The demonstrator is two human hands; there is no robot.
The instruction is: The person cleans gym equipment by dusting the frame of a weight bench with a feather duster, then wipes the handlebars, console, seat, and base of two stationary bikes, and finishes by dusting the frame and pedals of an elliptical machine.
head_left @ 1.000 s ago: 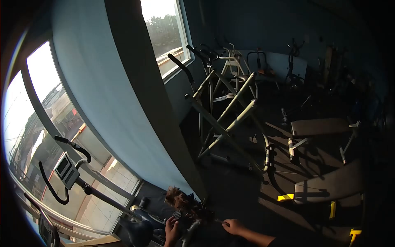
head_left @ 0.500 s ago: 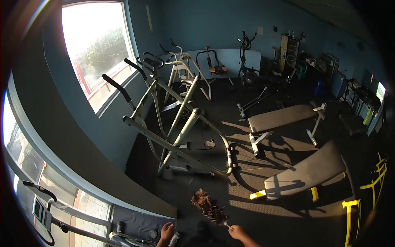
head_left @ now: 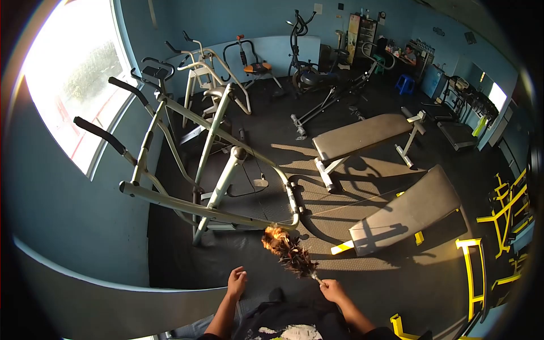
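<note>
Head view: our right hand [head_left: 333, 290] grips a feather duster [head_left: 289, 254] by its handle, feathers tilted up-left over the floor [head_left: 187, 255]. Our left hand [head_left: 237, 281] is empty, fingers loose. Beyond: exercise machine [head_left: 221, 175], near bench [head_left: 405, 211], far bench [head_left: 360, 136].

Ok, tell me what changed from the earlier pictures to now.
The view swung away from the near exercise bike toward the gym floor. The left hand, earlier at the bike, has come away and is open, holding nothing. The feather duster left the bike and now points out over the floor. Unchanged: the right hand grips the duster's handle.
</note>
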